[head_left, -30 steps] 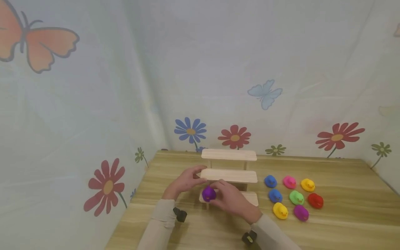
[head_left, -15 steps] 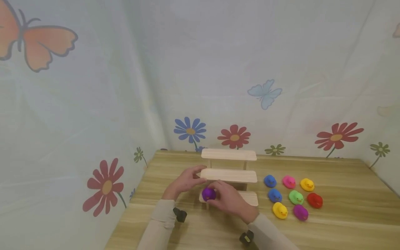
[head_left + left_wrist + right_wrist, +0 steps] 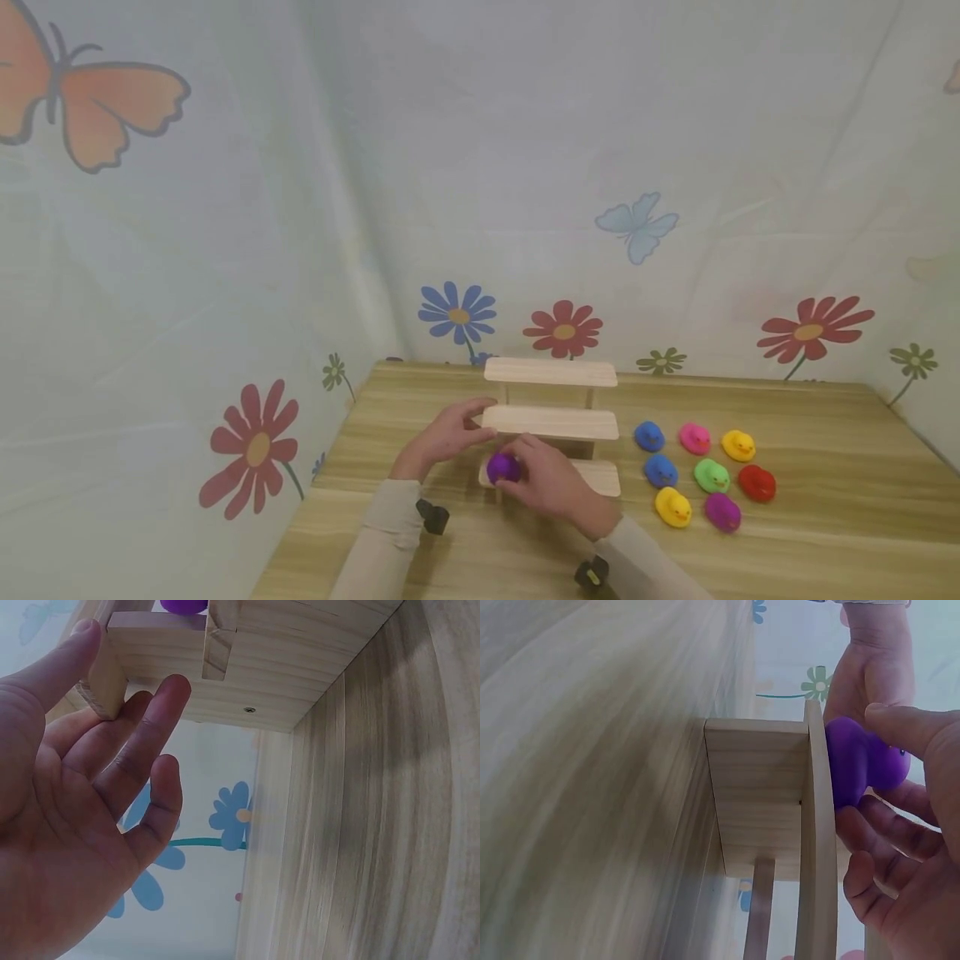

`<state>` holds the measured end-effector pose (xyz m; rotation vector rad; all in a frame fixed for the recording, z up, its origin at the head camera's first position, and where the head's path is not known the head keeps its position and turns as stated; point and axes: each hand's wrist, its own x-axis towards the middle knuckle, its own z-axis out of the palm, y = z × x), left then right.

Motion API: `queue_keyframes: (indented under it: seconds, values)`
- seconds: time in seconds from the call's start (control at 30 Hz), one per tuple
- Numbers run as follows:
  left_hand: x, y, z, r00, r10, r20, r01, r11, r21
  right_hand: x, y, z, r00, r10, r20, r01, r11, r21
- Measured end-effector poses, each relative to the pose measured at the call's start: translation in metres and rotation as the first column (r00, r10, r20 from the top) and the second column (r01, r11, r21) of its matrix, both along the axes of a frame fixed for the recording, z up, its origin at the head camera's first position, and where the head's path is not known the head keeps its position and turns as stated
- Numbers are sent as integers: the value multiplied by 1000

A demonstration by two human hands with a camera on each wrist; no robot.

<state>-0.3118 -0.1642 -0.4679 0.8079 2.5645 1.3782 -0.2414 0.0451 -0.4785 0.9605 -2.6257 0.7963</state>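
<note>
My right hand [image 3: 551, 479] pinches a purple rubber duck [image 3: 503, 468] between thumb and fingers. The duck sits against the left end of the lowest tier of a small wooden three-tier stand [image 3: 551, 422]; the right wrist view shows its base [image 3: 847, 765] touching the board. At the stand's left side, my left hand [image 3: 448, 431] grips the end of the middle board. In the left wrist view, thumb and fingers of that hand [image 3: 97, 772] lie on either side of the board end [image 3: 105, 682]. The right hand covers part of the lowest tier.
Right of the stand, several rubber ducks lie in loose rows on the wooden table [image 3: 825, 550], among them a green duck [image 3: 712, 476], a red duck [image 3: 757, 482] and another purple duck [image 3: 722, 512]. A flowered cloth backdrop [image 3: 487, 167] rises behind and to the left.
My right wrist has shifted slightly left, while its fingers stay on the purple duck at the lowest tier. The left hand and the stand hold their places.
</note>
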Motion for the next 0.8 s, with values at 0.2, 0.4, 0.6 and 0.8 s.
queue_keyframes:
  seconds: [0.2, 0.4, 0.6, 0.8]
  values:
    - [2, 4, 3, 1000, 1, -8, -1, 1000, -5, 4, 11, 2, 1000, 9, -11, -9, 1000, 8]
    - [12, 5, 15, 1000, -3, -6, 3, 1000, -7, 10, 28, 6, 1000, 19, -19, -19, 1000, 17]
    - [3, 2, 3, 1000, 16, 7, -16, 1000, -10, 13, 48, 8, 998, 10, -59, -7, 999, 46]
    - [2, 1, 0, 1000, 28, 11, -27, 1000, -14, 17, 70, 11, 997, 3, -72, 1, 999, 54]
